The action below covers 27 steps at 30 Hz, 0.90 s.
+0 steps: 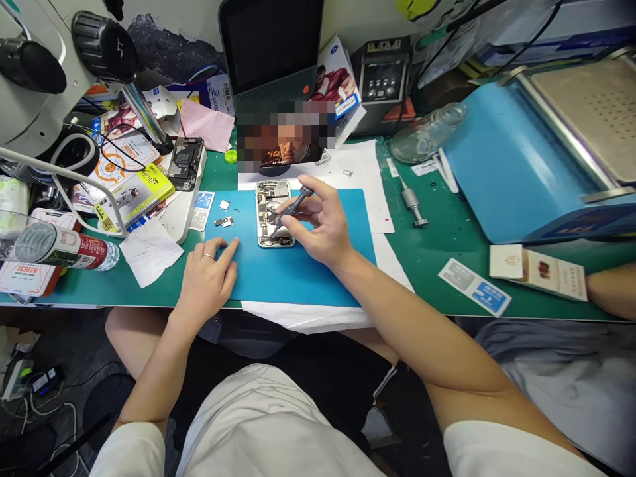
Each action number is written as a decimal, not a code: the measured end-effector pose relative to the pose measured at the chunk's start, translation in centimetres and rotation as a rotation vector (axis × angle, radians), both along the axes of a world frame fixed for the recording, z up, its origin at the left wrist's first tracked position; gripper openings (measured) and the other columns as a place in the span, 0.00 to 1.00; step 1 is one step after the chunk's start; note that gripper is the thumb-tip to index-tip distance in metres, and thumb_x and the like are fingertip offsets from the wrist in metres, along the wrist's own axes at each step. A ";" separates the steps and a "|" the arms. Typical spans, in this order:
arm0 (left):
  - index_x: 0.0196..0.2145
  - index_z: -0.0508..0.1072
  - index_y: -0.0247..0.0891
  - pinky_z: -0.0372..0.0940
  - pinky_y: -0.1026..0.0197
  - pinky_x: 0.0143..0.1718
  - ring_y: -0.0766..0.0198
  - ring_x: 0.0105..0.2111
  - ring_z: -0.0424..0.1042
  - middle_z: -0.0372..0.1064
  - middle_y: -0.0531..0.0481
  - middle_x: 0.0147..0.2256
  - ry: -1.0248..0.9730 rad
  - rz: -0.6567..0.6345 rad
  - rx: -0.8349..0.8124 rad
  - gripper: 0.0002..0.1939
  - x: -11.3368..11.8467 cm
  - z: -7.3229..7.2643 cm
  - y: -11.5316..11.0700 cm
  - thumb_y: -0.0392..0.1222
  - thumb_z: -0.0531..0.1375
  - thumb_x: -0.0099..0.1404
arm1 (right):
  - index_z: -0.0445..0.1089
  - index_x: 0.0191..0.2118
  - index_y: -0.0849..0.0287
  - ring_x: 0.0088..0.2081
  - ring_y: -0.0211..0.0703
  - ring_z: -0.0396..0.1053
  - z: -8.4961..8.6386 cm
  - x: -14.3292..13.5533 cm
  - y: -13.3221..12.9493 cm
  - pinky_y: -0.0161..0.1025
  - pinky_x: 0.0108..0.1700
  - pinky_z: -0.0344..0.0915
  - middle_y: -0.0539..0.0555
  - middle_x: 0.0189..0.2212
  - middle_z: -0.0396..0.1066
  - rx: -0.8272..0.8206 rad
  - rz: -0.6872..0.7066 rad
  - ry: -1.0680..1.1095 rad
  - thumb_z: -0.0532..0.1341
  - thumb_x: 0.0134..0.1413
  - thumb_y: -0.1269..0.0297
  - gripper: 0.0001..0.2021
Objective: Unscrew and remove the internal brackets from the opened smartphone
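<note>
An opened phone (265, 209) with its inner parts exposed lies on the blue mat (328, 278). My right hand (320, 222) grips a dark screwdriver (297, 203), its tip down among the parts in the lower half of the phone. To the left, my left hand (211, 275) rests on the mat's left edge with its fingers apart, holding nothing. Just above its fingertips lie a small metal-and-black part (223, 221) and a small silvery piece (225, 205). Where exactly the screwdriver tip touches is too small to tell.
At the left stand a plastic bottle (64, 245), a yellow battery box (134, 199) and another opened phone (186, 162). A second screwdriver (411, 202) and a glass jar (427, 132) lie right. Another person's arm (613, 291) reaches in beside a cigarette box (551, 271).
</note>
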State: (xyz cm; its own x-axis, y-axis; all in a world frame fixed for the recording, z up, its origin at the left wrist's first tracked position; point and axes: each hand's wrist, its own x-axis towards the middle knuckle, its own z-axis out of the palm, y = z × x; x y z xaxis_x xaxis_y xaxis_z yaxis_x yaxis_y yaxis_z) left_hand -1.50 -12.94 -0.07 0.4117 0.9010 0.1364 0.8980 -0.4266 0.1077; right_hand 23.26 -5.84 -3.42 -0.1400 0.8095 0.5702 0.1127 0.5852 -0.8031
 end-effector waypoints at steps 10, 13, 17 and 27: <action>0.63 0.71 0.34 0.63 0.53 0.43 0.54 0.40 0.65 0.69 0.41 0.42 -0.119 -0.088 -0.025 0.23 4.0 -0.1 -2.2 0.42 0.50 0.77 | 0.56 0.67 0.43 0.39 0.44 0.79 -0.1 0.0 0.1 0.45 0.39 0.84 0.51 0.42 0.78 0.058 -0.058 -0.054 0.63 0.67 0.56 0.28; 0.67 0.66 0.33 0.62 0.53 0.40 0.52 0.40 0.65 0.68 0.41 0.41 -0.050 -0.068 -0.066 0.26 5.6 -0.2 -2.2 0.46 0.50 0.78 | 0.56 0.67 0.43 0.38 0.43 0.79 -0.1 0.0 0.1 0.43 0.37 0.83 0.51 0.41 0.77 0.084 -0.087 -0.066 0.63 0.67 0.57 0.27; 0.69 0.63 0.33 0.62 0.52 0.39 0.50 0.41 0.66 0.66 0.41 0.40 0.016 -0.018 -0.093 0.30 6.3 -0.5 -1.7 0.53 0.49 0.79 | 0.56 0.67 0.44 0.38 0.42 0.79 0.0 0.0 0.1 0.42 0.37 0.83 0.51 0.40 0.77 0.108 -0.113 -0.082 0.63 0.67 0.59 0.27; 0.69 0.63 0.34 0.60 0.53 0.38 0.51 0.41 0.66 0.66 0.41 0.41 0.027 -0.011 -0.046 0.32 6.2 -1.3 -1.5 0.57 0.46 0.79 | 0.57 0.66 0.45 0.39 0.42 0.79 -0.1 -0.1 0.2 0.42 0.38 0.82 0.51 0.41 0.78 0.083 -0.118 -0.068 0.63 0.67 0.57 0.26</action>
